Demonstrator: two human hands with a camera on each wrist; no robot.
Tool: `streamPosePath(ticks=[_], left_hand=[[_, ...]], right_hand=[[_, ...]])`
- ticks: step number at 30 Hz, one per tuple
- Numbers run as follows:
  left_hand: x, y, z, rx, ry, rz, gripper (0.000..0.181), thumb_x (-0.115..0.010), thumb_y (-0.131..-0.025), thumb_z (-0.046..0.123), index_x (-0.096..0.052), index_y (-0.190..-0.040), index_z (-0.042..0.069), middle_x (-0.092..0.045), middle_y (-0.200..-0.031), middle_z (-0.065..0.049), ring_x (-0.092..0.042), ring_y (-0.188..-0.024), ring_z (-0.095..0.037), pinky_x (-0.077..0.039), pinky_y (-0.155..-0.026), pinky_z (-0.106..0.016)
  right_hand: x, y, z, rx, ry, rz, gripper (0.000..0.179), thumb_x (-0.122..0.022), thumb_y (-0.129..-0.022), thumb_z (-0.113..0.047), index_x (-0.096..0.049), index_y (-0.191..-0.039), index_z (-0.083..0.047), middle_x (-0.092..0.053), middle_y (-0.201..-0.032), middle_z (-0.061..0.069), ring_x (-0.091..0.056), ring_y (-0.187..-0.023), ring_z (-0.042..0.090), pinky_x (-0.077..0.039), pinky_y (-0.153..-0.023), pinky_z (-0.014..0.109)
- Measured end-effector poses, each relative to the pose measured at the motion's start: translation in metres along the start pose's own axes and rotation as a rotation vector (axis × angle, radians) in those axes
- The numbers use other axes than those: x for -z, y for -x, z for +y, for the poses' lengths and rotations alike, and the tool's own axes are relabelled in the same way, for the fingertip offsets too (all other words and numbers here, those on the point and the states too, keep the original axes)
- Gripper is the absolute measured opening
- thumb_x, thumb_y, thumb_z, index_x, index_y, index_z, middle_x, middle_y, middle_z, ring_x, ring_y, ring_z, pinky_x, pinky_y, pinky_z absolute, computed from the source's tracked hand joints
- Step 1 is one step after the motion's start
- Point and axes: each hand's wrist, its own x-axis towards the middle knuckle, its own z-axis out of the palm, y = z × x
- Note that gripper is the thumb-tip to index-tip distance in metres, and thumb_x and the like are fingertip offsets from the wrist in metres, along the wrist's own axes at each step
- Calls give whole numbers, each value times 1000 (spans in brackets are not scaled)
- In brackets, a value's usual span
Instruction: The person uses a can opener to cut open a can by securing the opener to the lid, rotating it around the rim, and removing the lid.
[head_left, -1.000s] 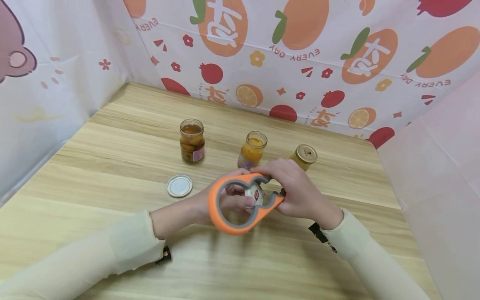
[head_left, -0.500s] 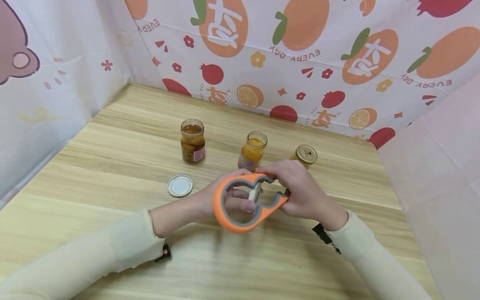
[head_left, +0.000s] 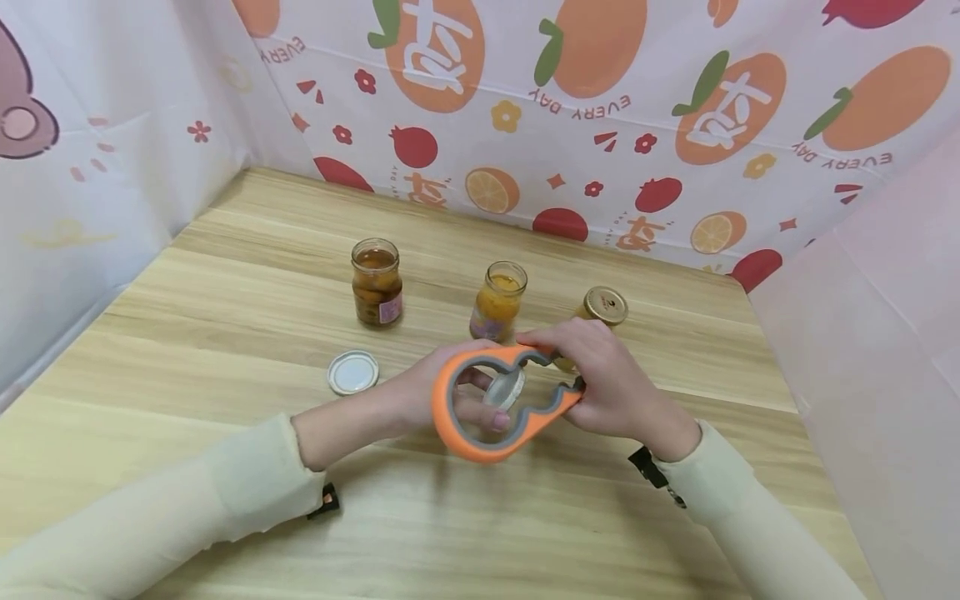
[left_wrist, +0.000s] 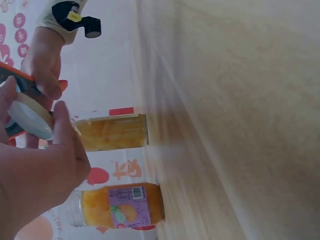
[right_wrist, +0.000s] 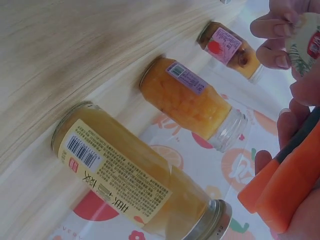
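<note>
My left hand (head_left: pixel 420 390) pinches a round jar lid (head_left: pixel 504 388) between thumb and fingers. Its pale underside shows in the left wrist view, while the right wrist view catches the printed top (right_wrist: pixel 306 45). My right hand (head_left: pixel 611 383) grips the handle end of an orange and grey jar opener (head_left: pixel 444 408), whose large loop hangs over the left hand and lid. Just beyond the hands stands an open jar of orange fruit (head_left: pixel 497 307). A jar with its gold lid on (head_left: pixel 606 306) is partly hidden behind my right hand.
An open jar of dark fruit in brown liquid (head_left: pixel 377 287) stands at the back left. Another lid (head_left: pixel 353 372) lies with its pale inside up on the wooden table (head_left: pixel 225 333). Printed cloth walls (head_left: pixel 555 167) border the table.
The lid in my left hand has turned from showing its printed top to showing its pale underside. The jar opener has shifted slightly right with my right hand. The jars stay put.
</note>
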Motion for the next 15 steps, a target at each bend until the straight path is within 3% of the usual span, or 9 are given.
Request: streamPosePath(ticks=[3, 7, 15], left_hand=[[2, -1, -1, -8, -59, 6, 62, -89, -72, 25, -64, -128, 29, -64, -123, 0, -61, -108, -26, -54, -89, -40], [3, -3, -2, -41, -116, 4, 63, -90, -71, 23, -65, -128, 24, -64, -122, 1, -60, -104, -26, -54, -87, -39], [7, -9, -3, -183, -348, 11, 62, -90, -71, 25, -65, -128, 19, -64, -116, 2, -54, -105, -21, -50, -87, -40]], right_hand=[[1, 1, 1, 4, -1, 10, 57, -74, -70, -9, -65, -127, -12, -67, -105, -7, -55, -90, 12, -40, -81, 36], [2, 1, 1, 7, -2, 21, 57, -72, -70, -8, -65, -126, -12, -67, -105, -6, -54, -88, 12, -41, -80, 35], [1, 5, 2, 5, -6, 27, 58, -76, -70, -9, -65, -127, -12, -67, -105, -6, -57, -91, 12, -43, -82, 36]])
